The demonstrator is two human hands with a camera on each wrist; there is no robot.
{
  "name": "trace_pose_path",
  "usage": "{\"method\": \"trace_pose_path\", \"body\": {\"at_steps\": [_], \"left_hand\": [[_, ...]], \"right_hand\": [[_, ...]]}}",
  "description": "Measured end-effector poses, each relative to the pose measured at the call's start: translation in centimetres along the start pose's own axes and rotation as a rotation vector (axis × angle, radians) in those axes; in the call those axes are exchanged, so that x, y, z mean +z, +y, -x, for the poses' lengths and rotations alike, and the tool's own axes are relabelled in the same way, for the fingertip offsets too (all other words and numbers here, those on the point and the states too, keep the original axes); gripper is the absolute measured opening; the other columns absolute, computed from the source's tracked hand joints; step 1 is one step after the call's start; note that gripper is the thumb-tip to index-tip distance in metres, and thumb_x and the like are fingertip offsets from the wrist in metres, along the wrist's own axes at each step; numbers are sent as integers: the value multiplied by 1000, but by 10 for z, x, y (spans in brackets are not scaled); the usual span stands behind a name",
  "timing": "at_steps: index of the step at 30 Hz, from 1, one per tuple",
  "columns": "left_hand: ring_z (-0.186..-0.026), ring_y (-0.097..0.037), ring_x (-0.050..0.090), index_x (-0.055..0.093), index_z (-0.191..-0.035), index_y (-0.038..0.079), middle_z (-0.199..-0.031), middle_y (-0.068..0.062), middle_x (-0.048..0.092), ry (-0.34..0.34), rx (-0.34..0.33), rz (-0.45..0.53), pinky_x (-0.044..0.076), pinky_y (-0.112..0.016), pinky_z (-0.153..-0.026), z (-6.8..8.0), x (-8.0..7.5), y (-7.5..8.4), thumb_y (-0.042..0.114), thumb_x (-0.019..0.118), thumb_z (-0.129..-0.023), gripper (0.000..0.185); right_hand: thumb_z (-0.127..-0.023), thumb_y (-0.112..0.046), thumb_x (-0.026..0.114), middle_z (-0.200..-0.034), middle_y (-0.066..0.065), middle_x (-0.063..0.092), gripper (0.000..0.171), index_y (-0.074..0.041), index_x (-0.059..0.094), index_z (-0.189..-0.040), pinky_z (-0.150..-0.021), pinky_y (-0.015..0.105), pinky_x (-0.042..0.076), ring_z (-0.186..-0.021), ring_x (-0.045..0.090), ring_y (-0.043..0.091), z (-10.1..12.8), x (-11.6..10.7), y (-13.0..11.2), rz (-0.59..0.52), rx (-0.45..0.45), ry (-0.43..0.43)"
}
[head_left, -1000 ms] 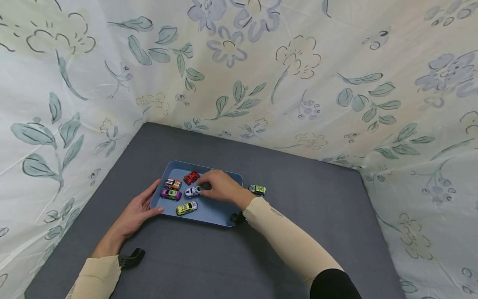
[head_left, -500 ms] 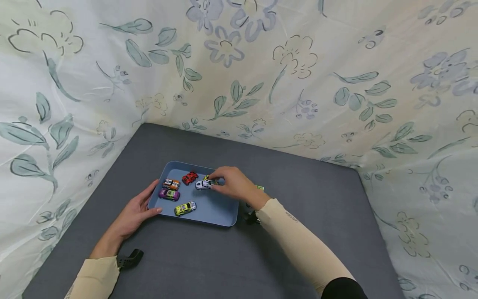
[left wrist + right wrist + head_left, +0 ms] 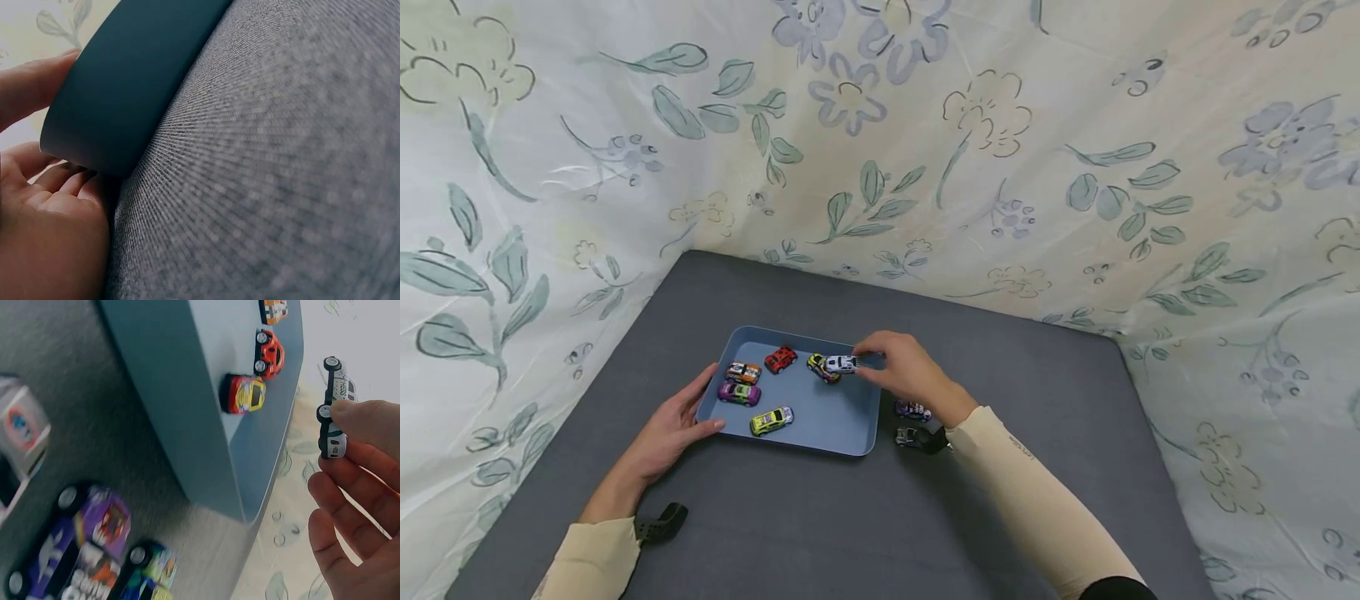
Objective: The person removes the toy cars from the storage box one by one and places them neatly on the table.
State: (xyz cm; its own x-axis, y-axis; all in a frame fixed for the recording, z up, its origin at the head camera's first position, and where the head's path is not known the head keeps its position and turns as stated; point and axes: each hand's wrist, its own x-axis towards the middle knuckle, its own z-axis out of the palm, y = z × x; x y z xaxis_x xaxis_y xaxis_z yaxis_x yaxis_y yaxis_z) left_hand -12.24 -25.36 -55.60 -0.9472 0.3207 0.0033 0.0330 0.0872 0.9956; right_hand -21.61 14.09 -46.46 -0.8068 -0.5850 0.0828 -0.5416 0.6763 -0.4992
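My right hand (image 3: 912,375) pinches a white toy car (image 3: 841,364) between thumb and fingers, over the back right part of a blue tray (image 3: 827,421). In the right wrist view the white car shows side-on, above the tray's rim. My left hand (image 3: 672,427) grips the tray's left end, thumb at the near edge and fingers along the side. Inside the tray sit a red car (image 3: 781,359), an orange and white car (image 3: 743,372), a purple car (image 3: 739,394), a yellow-green car (image 3: 772,421) and a yellow and red car (image 3: 821,370), partly overlapped by the white one.
Right of the tray, on the dark grey table (image 3: 790,533), stand a purple toy car (image 3: 912,410) and a grey one (image 3: 908,437), under my right wrist. More car parts fill the right wrist view's lower left. Floral cloth (image 3: 925,167) hangs behind and at both sides.
My right hand has lifted the white car from the tray's middle and carried it right toward the back right corner. The yellow and red car has come into view. The left hand stays put.
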Motion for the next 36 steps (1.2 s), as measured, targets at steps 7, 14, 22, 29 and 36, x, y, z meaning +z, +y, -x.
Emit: {"method": "trace_pose_path", "body": {"at_steps": [7, 14, 22, 29, 36], "left_hand": [[-160, -48, 15, 9, -173, 0, -175, -34, 7, -8, 28, 28, 44, -12, -105, 1, -1, -1, -7, 70, -102, 94], [-159, -51, 14, 8, -173, 0, -175, -34, 8, -6, 23, 15, 43, -11, -105, 0, 0, 1, -6, 70, -103, 94], [-158, -52, 14, 9, -173, -1, -175, -33, 8, -8, 17, 11, 44, -12, -105, -1, 1, 1, -4, 71, -103, 94], [-159, -49, 16, 10, -173, 0, -175, -33, 9, -3, 20, 6, 44, -12, -105, 0, 1, 0, -4, 72, -102, 94], [-160, -47, 14, 9, -173, 0, -176, -32, 6, -7, 19, 17, 43, -12, -106, 0, 1, 1, -5, 71, -103, 93]], "right_hand": [[-100, -21, 83, -123, -2, 75, 27, -14, 80, -126, -94, 41, 57, -111, 69, 20, 10, -9, 13, 26, 38, 30], [-99, -18, 83, -122, 1, 74, 26, -12, 80, -124, -96, 44, 58, -111, 69, 23, 23, -13, 31, -1, 80, 63], [-98, -15, 84, -121, 4, 75, 26, -10, 80, -123, -95, 49, 59, -110, 71, 28, 41, -19, 49, -32, 104, 120], [-97, -14, 84, -121, 4, 76, 26, -10, 80, -122, -93, 51, 59, -108, 71, 26, 54, -29, 59, -21, 129, 164], [-98, -14, 84, -123, 5, 75, 27, -10, 79, -124, -93, 55, 58, -106, 71, 30, 66, -36, 69, -43, 162, 167]]}}
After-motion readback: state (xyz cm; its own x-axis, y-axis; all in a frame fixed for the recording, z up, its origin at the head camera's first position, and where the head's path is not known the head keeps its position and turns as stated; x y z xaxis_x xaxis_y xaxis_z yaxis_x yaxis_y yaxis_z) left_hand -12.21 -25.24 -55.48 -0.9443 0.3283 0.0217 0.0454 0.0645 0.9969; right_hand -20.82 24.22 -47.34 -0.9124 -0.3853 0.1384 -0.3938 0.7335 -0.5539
